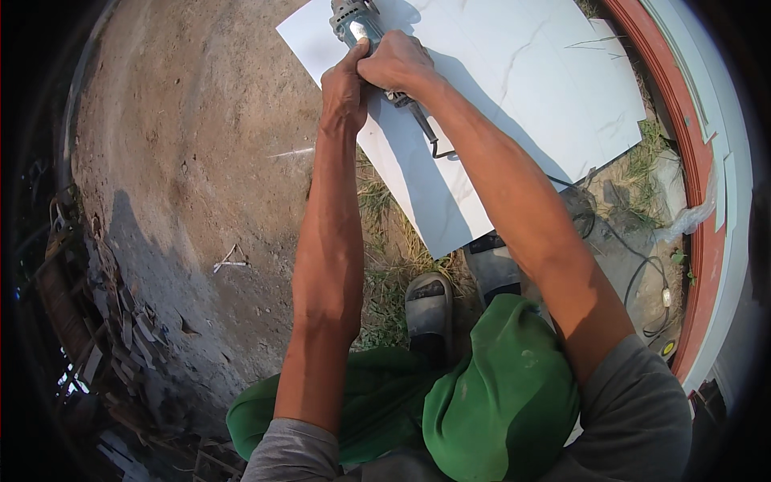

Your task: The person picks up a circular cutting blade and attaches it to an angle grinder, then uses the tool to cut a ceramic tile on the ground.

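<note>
Both hands are on a corded angle grinder (pixel 353 28), teal-bodied with a grey metal head, held over the far part of a large white tile (pixel 546 88) with faint marble veins. My left hand (pixel 344 87) is closed around its near left side, thumb along the body. Wrapped over the right side is my right hand (pixel 397 63). The hands touch each other and hide most of the handle. A dark power cord (pixel 434 145) leaves the tool's near end. The grinder's disc cannot be made out.
Dry dirt ground (pixel 209 104) spreads to the left, with wood scraps (pixel 120 337) at lower left. My sandalled feet (pixel 430 309) stand at the tile's near edge. A red-brown frame (pixel 691 177) runs along the right, beside a trailing cable (pixel 642 261) and clear plastic (pixel 695 213).
</note>
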Demonstrator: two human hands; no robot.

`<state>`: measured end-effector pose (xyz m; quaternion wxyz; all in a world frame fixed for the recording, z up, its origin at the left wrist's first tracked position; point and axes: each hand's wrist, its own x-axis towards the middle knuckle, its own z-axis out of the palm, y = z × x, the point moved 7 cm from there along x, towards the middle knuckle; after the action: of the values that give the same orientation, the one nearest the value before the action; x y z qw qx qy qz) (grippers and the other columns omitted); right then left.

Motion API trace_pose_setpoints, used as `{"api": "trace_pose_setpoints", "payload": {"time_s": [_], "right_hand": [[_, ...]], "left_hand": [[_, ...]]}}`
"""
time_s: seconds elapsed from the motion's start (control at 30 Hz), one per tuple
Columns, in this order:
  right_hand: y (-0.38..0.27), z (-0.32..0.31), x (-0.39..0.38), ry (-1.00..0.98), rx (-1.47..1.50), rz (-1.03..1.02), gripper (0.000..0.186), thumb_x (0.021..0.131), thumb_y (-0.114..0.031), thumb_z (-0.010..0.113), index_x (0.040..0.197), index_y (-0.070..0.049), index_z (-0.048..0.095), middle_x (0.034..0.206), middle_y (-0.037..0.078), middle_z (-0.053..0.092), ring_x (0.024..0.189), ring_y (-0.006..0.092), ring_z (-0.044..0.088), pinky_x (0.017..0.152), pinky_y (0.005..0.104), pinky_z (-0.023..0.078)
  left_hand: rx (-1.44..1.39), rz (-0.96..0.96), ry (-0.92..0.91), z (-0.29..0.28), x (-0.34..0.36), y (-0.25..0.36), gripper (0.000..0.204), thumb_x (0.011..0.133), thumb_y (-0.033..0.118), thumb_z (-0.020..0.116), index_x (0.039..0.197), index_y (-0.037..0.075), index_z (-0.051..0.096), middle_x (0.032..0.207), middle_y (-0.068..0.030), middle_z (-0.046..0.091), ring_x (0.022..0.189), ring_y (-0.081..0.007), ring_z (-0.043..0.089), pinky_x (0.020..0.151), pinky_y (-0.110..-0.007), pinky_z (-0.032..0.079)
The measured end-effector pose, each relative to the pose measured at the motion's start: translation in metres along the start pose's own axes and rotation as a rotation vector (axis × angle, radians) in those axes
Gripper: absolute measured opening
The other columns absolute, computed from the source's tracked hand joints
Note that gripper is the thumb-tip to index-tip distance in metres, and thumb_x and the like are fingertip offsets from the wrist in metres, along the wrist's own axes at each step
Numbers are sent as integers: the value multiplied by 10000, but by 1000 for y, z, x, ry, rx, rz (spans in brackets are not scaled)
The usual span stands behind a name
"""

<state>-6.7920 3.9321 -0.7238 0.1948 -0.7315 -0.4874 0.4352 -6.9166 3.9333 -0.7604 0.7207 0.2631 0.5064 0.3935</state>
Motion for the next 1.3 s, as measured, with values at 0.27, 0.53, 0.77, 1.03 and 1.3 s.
{"api": "trace_pose_setpoints", "payload": {"time_s": [0.27, 0.53, 0.77, 1.03, 1.3], "right_hand": [[4, -2, -9, 14, -21, -11, 463, 803, -293, 703, 1039, 102, 754, 1027, 287, 761, 988, 400, 762, 879, 455, 591], [8, -2, -14, 15, -42, -37, 446, 804, -287, 695, 1011, 103, 751, 962, 276, 760, 939, 387, 763, 847, 451, 590], [9, -4, -19, -23, -14, -25, 433, 807, -290, 693, 986, 100, 753, 957, 271, 759, 931, 381, 763, 839, 448, 590], [15, -3, -23, -40, -26, 23, 366, 788, -285, 709, 951, 37, 772, 942, 234, 771, 974, 379, 762, 846, 445, 596], [19, -6, -28, -19, -32, 11, 362, 781, -279, 711, 931, 45, 768, 973, 248, 767, 979, 402, 755, 856, 457, 594]], "left_hand": [[-12, 7, -8, -1, -6, -6, 452, 1036, 259, 675, 1331, -81, 625, 1263, -174, 693, 1106, -268, 683, 1008, -408, 535], [-34, 17, 3, 2, -12, -10, 432, 1034, 245, 684, 1303, -89, 636, 1201, -165, 708, 1054, -259, 697, 961, -390, 556], [-18, 29, 24, 3, -20, -9, 411, 1024, 236, 698, 1274, -88, 656, 1187, -156, 714, 1025, -258, 705, 925, -391, 574], [8, 19, 40, 2, -24, -14, 404, 1019, 235, 707, 1268, -80, 664, 1185, -157, 716, 1011, -252, 712, 883, -382, 590], [2, 26, 28, 6, -32, -16, 419, 1002, 250, 730, 1252, -80, 668, 1159, -156, 717, 997, -253, 715, 874, -380, 593]]}}
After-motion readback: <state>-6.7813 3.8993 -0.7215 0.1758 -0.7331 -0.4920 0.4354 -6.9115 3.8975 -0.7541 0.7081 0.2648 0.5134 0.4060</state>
